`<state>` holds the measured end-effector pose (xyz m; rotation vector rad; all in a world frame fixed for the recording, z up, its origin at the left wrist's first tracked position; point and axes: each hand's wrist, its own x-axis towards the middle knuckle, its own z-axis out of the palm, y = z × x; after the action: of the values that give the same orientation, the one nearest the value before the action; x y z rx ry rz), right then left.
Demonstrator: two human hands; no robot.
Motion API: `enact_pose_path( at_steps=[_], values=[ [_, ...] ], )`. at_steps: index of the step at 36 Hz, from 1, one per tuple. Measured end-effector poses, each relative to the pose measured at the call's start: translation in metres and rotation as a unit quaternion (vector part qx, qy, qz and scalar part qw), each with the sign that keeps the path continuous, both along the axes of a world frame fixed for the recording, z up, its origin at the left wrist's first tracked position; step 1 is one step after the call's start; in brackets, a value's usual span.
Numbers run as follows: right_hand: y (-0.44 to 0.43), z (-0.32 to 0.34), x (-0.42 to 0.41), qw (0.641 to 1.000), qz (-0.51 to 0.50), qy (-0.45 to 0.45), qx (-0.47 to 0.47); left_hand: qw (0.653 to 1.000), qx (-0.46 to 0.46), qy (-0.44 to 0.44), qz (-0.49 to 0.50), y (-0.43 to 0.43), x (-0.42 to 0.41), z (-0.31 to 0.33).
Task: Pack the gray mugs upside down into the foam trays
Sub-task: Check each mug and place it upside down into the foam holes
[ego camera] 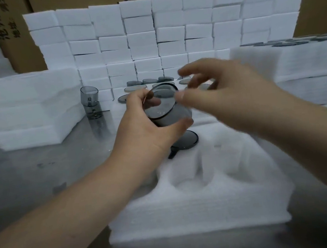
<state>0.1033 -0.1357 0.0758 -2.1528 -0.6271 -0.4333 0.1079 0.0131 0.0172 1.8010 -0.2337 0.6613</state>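
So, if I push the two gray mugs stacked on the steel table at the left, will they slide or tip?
Probably tip: the stacked mugs stand tall and narrow, and the top one seems to lean slightly. Their see-through walls look thin, so they are likely light. The steel table looks smooth, so a low push might slide them instead.

Bare counter (41,176) left of the foam tray (198,212) gives an open lane, bounded by a stack of foam sheets (25,112) and two stacked mugs (90,104) farther back. Over the tray's middle the left hand (141,132), gripping a gray mug (162,105), and the right hand (227,99) crowd the air above a seated mug (187,140); the near pockets lie open. A wall of foam blocks (167,30) closes the back.
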Motion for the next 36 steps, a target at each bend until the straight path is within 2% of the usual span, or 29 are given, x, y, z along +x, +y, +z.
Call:
enact_pose_path(
  at_steps=[4,10,16,20,27,31,36],
  values=[
    [0.009,-0.011,-0.004,0.994,0.016,-0.030,-0.108,1.000,0.008,-0.001,-0.026,0.000,0.002,0.000],
    [0.007,-0.014,-0.003,0.983,-0.026,-0.080,-0.162,0.996,0.041,0.004,-0.079,-0.002,-0.003,-0.003],
    [-0.002,-0.006,-0.001,0.972,-0.059,-0.053,-0.221,0.994,0.030,0.015,-0.101,-0.001,-0.005,-0.006],
    [-0.007,0.004,0.000,0.975,-0.072,-0.026,-0.210,0.990,0.041,0.011,-0.138,-0.002,-0.006,-0.007],
    [-0.023,0.021,0.001,0.958,-0.064,0.043,-0.277,0.982,0.129,0.047,-0.132,-0.002,-0.009,-0.007],
    [-0.032,0.028,0.000,0.938,-0.060,0.066,-0.335,0.959,0.261,0.087,-0.072,-0.002,-0.011,-0.004],
    [-0.040,0.029,0.003,0.926,-0.057,0.094,-0.361,0.937,0.316,0.137,-0.059,-0.004,-0.016,0.002]
  ],
)
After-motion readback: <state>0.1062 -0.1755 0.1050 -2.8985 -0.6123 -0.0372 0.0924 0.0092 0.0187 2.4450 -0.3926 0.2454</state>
